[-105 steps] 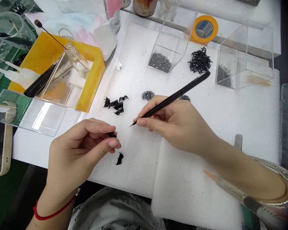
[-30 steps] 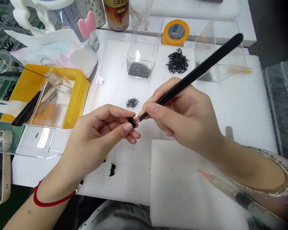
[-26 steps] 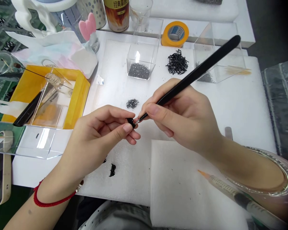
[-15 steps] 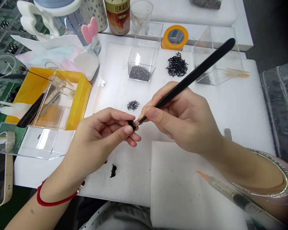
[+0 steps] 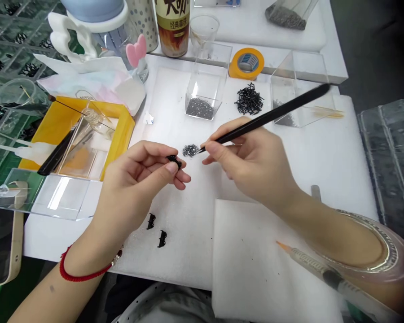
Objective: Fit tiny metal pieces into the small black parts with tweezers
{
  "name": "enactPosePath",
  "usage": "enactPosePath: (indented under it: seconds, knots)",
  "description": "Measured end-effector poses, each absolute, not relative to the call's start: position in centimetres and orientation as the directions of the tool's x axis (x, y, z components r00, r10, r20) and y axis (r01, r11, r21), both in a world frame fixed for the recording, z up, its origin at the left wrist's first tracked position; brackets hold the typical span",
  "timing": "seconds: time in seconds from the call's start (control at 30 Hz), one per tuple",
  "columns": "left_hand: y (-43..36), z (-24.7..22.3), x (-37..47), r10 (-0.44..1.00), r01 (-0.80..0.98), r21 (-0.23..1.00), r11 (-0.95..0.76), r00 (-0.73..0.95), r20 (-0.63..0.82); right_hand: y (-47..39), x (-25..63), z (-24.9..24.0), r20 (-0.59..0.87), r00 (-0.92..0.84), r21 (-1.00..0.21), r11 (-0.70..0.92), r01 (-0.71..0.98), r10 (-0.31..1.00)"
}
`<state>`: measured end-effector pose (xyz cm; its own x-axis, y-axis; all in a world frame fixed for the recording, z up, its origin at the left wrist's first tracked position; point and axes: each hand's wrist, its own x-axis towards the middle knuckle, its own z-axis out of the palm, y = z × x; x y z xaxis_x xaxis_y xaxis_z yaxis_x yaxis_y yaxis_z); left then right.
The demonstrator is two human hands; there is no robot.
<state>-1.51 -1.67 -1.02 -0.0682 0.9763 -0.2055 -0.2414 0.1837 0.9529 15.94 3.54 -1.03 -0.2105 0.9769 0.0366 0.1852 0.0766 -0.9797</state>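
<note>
Between the thumb and fingertips of my left hand [image 5: 138,179] is a small black curved part [image 5: 173,160]. My right hand [image 5: 252,166] grips black tweezers [image 5: 265,120] like a pen, and their tips reach the right edge of a small pile of tiny dark metallic pieces [image 5: 190,150]. Whether the tips hold a piece is too small to tell. Two similar black parts, an upper one [image 5: 151,221] and a lower one [image 5: 162,238], lie on the white foam mat below my left hand.
Behind my hands stand a clear box of dark bits [image 5: 200,108], a heap of black pieces [image 5: 249,99] and orange tape [image 5: 246,63]. A yellow tray [image 5: 121,134] with tools sits left. A foam block [image 5: 242,269] and an orange-tipped pen [image 5: 309,262] are in front.
The tweezers have moved from the black part in my left hand up to the small pile. My left hand has shifted slightly left and up, still holding the part.
</note>
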Motion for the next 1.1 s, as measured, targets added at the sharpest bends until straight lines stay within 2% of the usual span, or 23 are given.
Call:
enactPosePath:
  seconds: [0.1,0.43,0.73,0.87,0.93,1.03,1.1]
  knots:
    - [-1.4,-1.0,-1.5,0.973,-0.290,0.944,0.157,-0.121,-0.199,3.6,15.8,-1.3,-0.013,-0.270,-0.960,0.064,0.274,0.963]
    - [-1.4,-1.0,-1.5,0.969,-0.312,0.938,0.148,-0.142,-0.200,4.2,15.6,-1.5,-0.139,-0.263,-0.949,-0.052,0.312,0.955]
    - [-1.5,-1.1,-1.5,0.964,-0.304,0.933,0.194,-0.118,-0.239,4.3,16.2,-0.9,-0.136,-0.222,-0.953,-0.066,0.296,0.966]
    - [-1.6,-0.9,-1.4,0.958,-0.278,0.934,0.224,-0.114,-0.264,5.1,17.9,-0.2,-0.217,-0.333,-0.927,-0.087,0.366,0.918]
    - [-1.6,-0.7,-1.4,0.950,-0.279,0.929,0.244,-0.123,-0.287,5.7,18.9,0.3,-0.186,-0.369,-0.922,-0.032,0.386,0.911]
    - [-1.7,-0.6,-1.3,0.938,-0.284,0.920,0.271,-0.137,-0.319,6.7,20.5,1.3,-0.053,-0.310,-0.917,0.077,0.391,0.949]
    - [-1.8,-0.7,-1.3,0.937,-0.281,0.918,0.280,-0.128,-0.325,7.3,21.6,1.8,-0.064,-0.314,-0.910,0.074,0.409,0.947]
